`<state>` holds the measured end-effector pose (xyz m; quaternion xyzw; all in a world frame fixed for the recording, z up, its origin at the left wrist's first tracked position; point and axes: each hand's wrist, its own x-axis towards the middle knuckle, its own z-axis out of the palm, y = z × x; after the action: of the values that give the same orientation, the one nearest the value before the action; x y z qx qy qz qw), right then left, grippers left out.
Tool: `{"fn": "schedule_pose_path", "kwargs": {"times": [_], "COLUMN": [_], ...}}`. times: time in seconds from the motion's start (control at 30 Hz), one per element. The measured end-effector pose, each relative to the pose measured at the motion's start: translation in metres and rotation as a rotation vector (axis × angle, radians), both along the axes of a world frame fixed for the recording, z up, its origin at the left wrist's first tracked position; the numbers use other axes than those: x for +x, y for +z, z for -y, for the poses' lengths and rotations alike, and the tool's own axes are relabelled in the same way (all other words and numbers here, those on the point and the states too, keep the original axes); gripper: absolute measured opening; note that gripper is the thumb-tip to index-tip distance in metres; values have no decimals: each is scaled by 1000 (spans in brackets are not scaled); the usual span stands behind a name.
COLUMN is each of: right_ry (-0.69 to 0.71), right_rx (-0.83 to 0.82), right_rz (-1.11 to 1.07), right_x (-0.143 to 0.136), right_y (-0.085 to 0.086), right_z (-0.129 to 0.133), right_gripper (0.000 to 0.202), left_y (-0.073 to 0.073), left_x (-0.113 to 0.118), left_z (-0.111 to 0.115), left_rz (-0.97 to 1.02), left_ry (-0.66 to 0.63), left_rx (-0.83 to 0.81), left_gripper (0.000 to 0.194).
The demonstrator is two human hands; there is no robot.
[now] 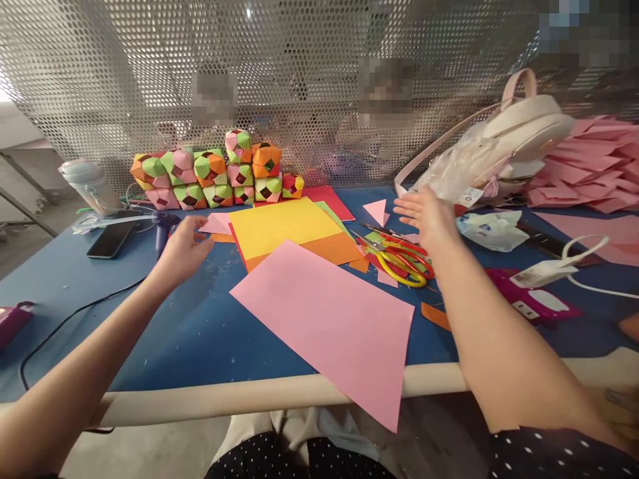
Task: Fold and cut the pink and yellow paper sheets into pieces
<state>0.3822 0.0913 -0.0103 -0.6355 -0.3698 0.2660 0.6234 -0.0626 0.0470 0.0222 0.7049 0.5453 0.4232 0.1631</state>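
A large pink sheet (329,319) lies slantwise on the blue table, one corner hanging over the padded front edge. Behind it are a yellow sheet (284,223) and an orange sheet (329,249), partly overlapped by the pink one. My left hand (184,249) is above the table left of the sheets, fingers apart and holding nothing, near a purple glue gun (164,229). To the right, my right hand (424,216) is held with outstretched fingers, with nothing in it, beside yellow-handled scissors (399,266) and red-handled scissors (414,256).
Folded paper balls (210,169) are stacked against the perforated metal screen (309,86). A bottle (92,186) and phone (112,238) stand and lie left. Right are a white bag (529,133), pink papers (589,166) and a magenta power strip (536,303). A black cable (74,319) crosses the left.
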Motion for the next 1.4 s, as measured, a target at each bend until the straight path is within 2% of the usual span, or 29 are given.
{"fn": "schedule_pose_path", "kwargs": {"times": [0.03, 0.07, 0.1, 0.17, 0.23, 0.3, 0.37, 0.43, 0.47, 0.57, 0.6, 0.67, 0.77, 0.9, 1.03, 1.17, 1.23, 1.3, 1.4], "right_ry": [35, 207, 321, 502, 731, 797, 849, 960, 1054, 1523, 1566, 1569, 1397, 1157, 986, 843, 782, 750, 835], "right_rx": [13, -7, 3, 4, -69, -135, -181, -150, -104, 177, 212, 209, 156, 168, 44, -60, -95, -95, -15], "right_rz": [102, 523, 655, 789, 977, 1042, 1080, 1119, 1136, 1144, 1134, 1138, 1179, 1358, 1407, 1382, 1361, 1347, 1343], "right_x": [-18, -39, -62, -110, -157, -202, -246, -290, -311, -356, -363, -365, -348, -313, -270, -228, -214, -206, -204], "right_y": [-4, -9, -14, -23, -28, -27, -24, -24, -26, -37, -41, -45, -44, -42, -48, -53, -53, -53, -56], "right_z": [0, 0, 0, -2, -4, 0, 17, 48, 67, 110, 117, 116, 93, 59, 22, -11, -16, -9, 18], "right_gripper": [50, 58, 61, 66, 76, 79, 79, 85, 88, 91, 91, 89, 82, 68, 57, 56, 58, 62, 68], "left_y": [-6, -13, -22, -41, -58, -71, -78, -82, -84, -88, -89, -91, -90, -74, -56, -55, -56, -57, -57], "left_x": [1, 4, 10, 28, 48, 64, 74, 77, 77, 77, 77, 77, 73, 55, 35, 26, 25, 25, 23], "left_z": [17, 37, 61, 110, 151, 176, 185, 185, 183, 181, 181, 183, 185, 182, 176, 173, 171, 167, 150], "left_rz": [-53, -127, -301, -578, -754, -825, -842, -842, -833, -760, -731, -682, -617, -577, -670, -755, -767, -759, -748], "left_ry": [-19, -70, -168, -347, -503, -615, -602, -581, -568, -528, -518, -506, -502, -523, -512, -546, -577, -626, -767], "left_rx": [-2, 1, 49, 140, 178, 167, 158, 162, 169, 169, 173, 202, 264, 262, 177, 97, 64, 27, -63], "left_gripper": [31, 32, 32, 40, 57, 70, 73, 72, 70, 65, 64, 62, 58, 49, 46, 45, 48, 56, 70]}}
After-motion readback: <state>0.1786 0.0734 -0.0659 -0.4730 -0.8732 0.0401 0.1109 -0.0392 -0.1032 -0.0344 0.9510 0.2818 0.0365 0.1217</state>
